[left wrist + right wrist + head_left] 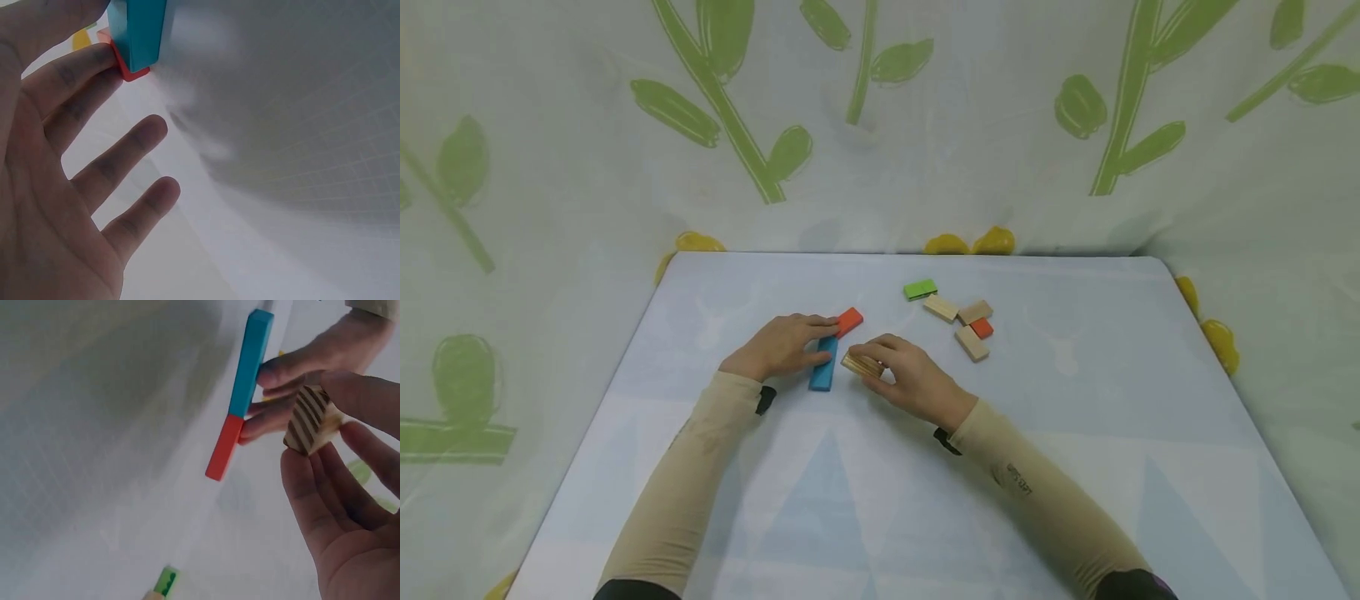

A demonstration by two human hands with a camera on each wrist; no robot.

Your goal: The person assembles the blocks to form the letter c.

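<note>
A blue block [822,377] lies on the table with a red block [851,321] end to end at its far end, at a slight angle in the head view. My left hand [784,346] rests against their left side, its thumb at the blue block [251,362] and fingertips by the red block [224,450]. Those fingers are mostly straight, and two more stand apart from the blocks in the left wrist view. Just right of the blue block, my right hand [919,382] pinches a striped-grain wooden block [306,422] between thumb and fingers.
Farther back lie a green block [921,289], several plain wooden blocks [972,342] and a smaller-looking red block [982,327], grouped closely. The white table [1075,500] ends at a back edge by a leaf-patterned curtain [962,167].
</note>
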